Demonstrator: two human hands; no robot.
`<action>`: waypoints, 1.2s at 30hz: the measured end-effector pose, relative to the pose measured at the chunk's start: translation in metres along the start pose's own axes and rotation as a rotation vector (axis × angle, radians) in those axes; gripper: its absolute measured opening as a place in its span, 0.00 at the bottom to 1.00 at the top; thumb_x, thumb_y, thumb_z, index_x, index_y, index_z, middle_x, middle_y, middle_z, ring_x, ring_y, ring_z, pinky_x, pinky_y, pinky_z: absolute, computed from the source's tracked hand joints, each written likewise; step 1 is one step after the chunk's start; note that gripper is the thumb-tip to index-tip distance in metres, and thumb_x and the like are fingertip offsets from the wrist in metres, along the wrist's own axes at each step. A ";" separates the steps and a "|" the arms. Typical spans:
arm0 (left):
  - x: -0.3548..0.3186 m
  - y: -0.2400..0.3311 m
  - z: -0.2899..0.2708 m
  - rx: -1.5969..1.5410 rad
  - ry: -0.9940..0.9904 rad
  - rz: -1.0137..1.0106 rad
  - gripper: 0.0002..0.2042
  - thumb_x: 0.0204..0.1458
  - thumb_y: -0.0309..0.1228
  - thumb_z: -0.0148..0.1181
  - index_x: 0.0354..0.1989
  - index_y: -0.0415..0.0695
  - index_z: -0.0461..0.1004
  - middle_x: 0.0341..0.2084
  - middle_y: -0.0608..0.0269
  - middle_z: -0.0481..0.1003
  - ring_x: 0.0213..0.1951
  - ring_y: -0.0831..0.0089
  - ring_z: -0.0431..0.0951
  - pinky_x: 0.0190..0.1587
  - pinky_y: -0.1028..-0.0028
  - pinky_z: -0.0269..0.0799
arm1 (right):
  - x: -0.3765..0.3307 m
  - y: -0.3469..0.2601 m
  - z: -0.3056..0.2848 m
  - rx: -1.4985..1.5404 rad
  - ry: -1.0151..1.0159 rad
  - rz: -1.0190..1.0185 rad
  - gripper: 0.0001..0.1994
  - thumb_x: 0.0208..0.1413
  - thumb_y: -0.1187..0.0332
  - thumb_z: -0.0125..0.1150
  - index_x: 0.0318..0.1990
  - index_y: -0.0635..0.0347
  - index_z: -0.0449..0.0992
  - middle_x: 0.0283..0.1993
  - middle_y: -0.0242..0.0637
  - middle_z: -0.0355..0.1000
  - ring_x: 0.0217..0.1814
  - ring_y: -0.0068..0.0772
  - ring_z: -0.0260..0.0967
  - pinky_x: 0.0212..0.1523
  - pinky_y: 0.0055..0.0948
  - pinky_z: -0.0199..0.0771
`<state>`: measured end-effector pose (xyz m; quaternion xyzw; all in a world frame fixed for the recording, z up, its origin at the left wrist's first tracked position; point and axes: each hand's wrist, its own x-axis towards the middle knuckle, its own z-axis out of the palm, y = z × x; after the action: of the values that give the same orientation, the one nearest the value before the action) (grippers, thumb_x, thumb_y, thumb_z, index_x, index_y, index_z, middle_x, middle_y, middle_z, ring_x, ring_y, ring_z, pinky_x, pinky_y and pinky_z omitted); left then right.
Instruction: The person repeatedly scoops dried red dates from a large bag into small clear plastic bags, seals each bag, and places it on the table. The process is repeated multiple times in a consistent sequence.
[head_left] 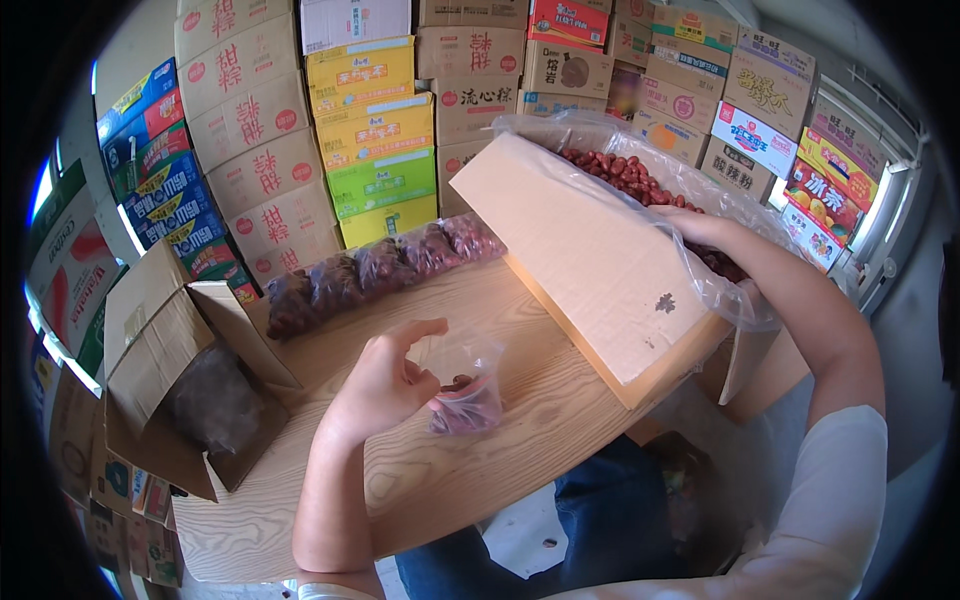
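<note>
A small clear plastic bag (pixel 468 405) stands on the wooden table with some dark red dates in its lower part. At its left rim, my left hand (pixel 385 375) grips the plastic with curled fingers, its index finger stretched over the opening. To the right, a large open cardboard box (pixel 590 255) lined with clear plastic film holds many red dates (pixel 625 178). My right hand (pixel 692 226) reaches over the box's right side into the dates. Its fingertips are hidden, so its grip does not show.
Several filled bags of dates (pixel 385 268) line the table's far edge. An open carton (pixel 165 360) with clear plastic bags (pixel 215 395) inside lies at the left. Stacked cartons (pixel 370 130) rise behind the wooden table (pixel 420 500). My legs are below its near edge.
</note>
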<state>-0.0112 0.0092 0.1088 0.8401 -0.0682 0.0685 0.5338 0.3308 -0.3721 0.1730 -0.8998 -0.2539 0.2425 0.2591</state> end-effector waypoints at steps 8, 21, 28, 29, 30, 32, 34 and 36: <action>-0.001 -0.001 -0.002 0.010 0.006 0.003 0.28 0.38 0.11 0.47 0.55 0.28 0.67 0.54 0.49 0.70 0.25 0.73 0.81 0.29 0.80 0.74 | -0.017 -0.039 0.027 -0.003 0.002 0.073 0.27 0.65 0.52 0.39 0.67 0.57 0.60 0.62 0.38 0.66 0.60 0.29 0.66 0.61 0.31 0.63; -0.003 0.001 -0.002 -0.005 0.005 -0.014 0.28 0.39 0.12 0.47 0.55 0.29 0.67 0.54 0.50 0.70 0.25 0.72 0.81 0.28 0.79 0.74 | -0.029 -0.042 0.026 0.006 0.024 0.262 0.32 0.64 0.45 0.39 0.67 0.57 0.59 0.67 0.41 0.61 0.65 0.35 0.62 0.65 0.32 0.58; 0.000 -0.003 -0.002 0.025 0.018 0.034 0.27 0.39 0.12 0.48 0.55 0.29 0.67 0.53 0.49 0.71 0.25 0.71 0.81 0.26 0.79 0.73 | -0.030 -0.042 0.020 -0.087 0.130 0.413 0.31 0.61 0.45 0.44 0.62 0.60 0.66 0.63 0.40 0.66 0.62 0.34 0.65 0.60 0.32 0.63; -0.001 -0.002 -0.002 0.016 0.015 0.025 0.27 0.39 0.12 0.48 0.55 0.29 0.67 0.53 0.49 0.71 0.25 0.71 0.81 0.26 0.79 0.74 | -0.033 -0.045 0.021 -0.074 0.120 0.401 0.31 0.61 0.45 0.44 0.61 0.61 0.67 0.62 0.40 0.67 0.60 0.33 0.66 0.60 0.32 0.64; -0.002 0.001 -0.002 0.007 0.013 0.017 0.27 0.39 0.12 0.48 0.54 0.29 0.67 0.53 0.49 0.71 0.25 0.71 0.81 0.26 0.79 0.74 | -0.035 -0.047 0.022 -0.062 0.109 0.390 0.30 0.60 0.45 0.45 0.60 0.61 0.68 0.61 0.40 0.68 0.59 0.33 0.67 0.59 0.33 0.65; -0.002 0.002 0.001 -0.006 0.010 0.014 0.27 0.39 0.12 0.48 0.54 0.29 0.67 0.53 0.48 0.71 0.25 0.71 0.82 0.25 0.78 0.74 | -0.038 -0.049 0.018 -0.054 0.049 0.392 0.30 0.63 0.45 0.41 0.61 0.58 0.67 0.63 0.42 0.66 0.62 0.37 0.65 0.61 0.35 0.62; -0.002 0.001 0.001 -0.004 0.016 0.018 0.27 0.39 0.12 0.48 0.54 0.28 0.67 0.53 0.48 0.71 0.25 0.71 0.82 0.25 0.78 0.74 | -0.046 -0.053 0.021 -0.010 0.041 0.423 0.29 0.63 0.45 0.41 0.60 0.58 0.69 0.60 0.41 0.69 0.58 0.37 0.68 0.57 0.35 0.66; -0.003 0.002 0.001 0.006 0.020 0.015 0.26 0.39 0.12 0.48 0.54 0.28 0.67 0.52 0.48 0.71 0.26 0.71 0.82 0.26 0.78 0.74 | -0.050 -0.056 0.023 0.041 0.008 0.431 0.27 0.61 0.47 0.44 0.58 0.58 0.70 0.57 0.40 0.71 0.56 0.35 0.69 0.55 0.33 0.68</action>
<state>-0.0142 0.0077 0.1098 0.8404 -0.0688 0.0810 0.5315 0.2614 -0.3520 0.2041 -0.9287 -0.0496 0.2938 0.2207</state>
